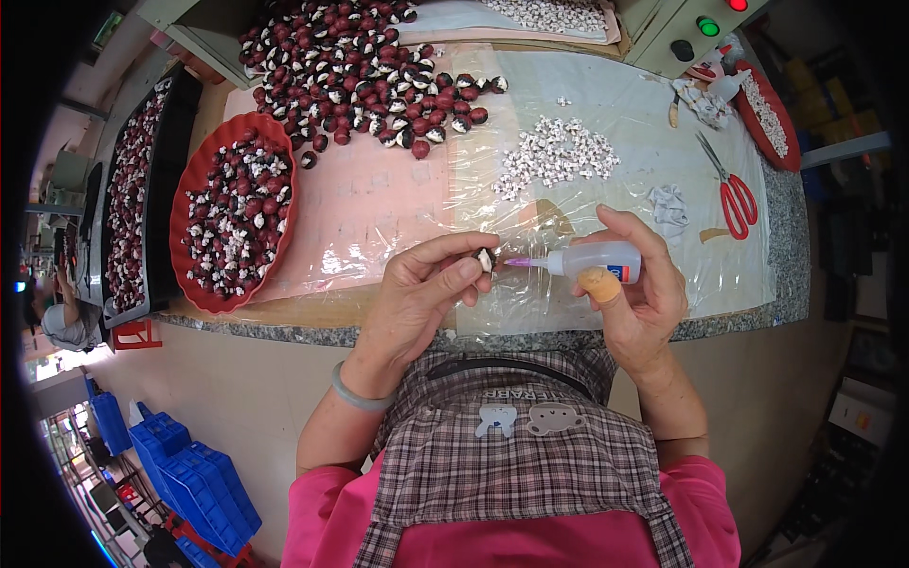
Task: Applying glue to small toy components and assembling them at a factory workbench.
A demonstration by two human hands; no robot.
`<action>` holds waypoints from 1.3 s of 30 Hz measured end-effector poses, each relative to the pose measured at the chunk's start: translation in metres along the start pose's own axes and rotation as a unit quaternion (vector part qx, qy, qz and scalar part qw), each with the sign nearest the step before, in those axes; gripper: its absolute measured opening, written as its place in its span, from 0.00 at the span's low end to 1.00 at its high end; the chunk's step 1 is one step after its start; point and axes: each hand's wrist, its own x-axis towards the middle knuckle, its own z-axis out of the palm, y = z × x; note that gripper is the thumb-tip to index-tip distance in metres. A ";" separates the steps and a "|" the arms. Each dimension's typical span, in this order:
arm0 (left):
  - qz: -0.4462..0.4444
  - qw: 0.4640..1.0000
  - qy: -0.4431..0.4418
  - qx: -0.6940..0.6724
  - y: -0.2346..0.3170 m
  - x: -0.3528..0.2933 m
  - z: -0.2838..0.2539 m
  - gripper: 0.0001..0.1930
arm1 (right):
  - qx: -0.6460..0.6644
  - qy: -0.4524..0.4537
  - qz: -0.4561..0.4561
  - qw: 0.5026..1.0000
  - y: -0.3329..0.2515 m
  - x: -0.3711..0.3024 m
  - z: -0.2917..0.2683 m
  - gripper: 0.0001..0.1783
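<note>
Between the thumb and fingers of my left hand (431,284) is a small round black-and-white piece (486,258). My right hand (644,298) grips a translucent squeeze bottle (597,257) lying sideways, its purple nozzle pointing at the piece. The nozzle tip stops just short of it. An orange finger cot (598,282) covers my right thumb. Past my hands lies a loose spread of small white pieces (559,156). At the far left is a big heap of dark red, black and white balls (369,80).
Left of my hands stands a red scalloped bowl (177,222) holding balls with white pieces on them. A black tray (128,208) of similar balls is beyond it. Red-handled scissors (734,199), a crumpled tissue (669,210) and a red dish (786,156) of white pieces lie right.
</note>
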 end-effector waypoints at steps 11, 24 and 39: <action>-0.009 1.000 -0.008 0.005 -0.003 0.002 -0.003 0.15 | -0.075 -0.024 -0.046 0.996 0.003 0.002 0.000 0.24; -0.007 0.999 0.030 -0.043 0.007 -0.003 -0.019 0.16 | 0.264 0.031 0.154 0.952 0.028 0.015 -0.009 0.20; 0.005 0.995 0.045 -0.084 0.010 -0.015 -0.037 0.17 | -0.244 -0.127 0.011 0.961 0.052 0.059 0.028 0.15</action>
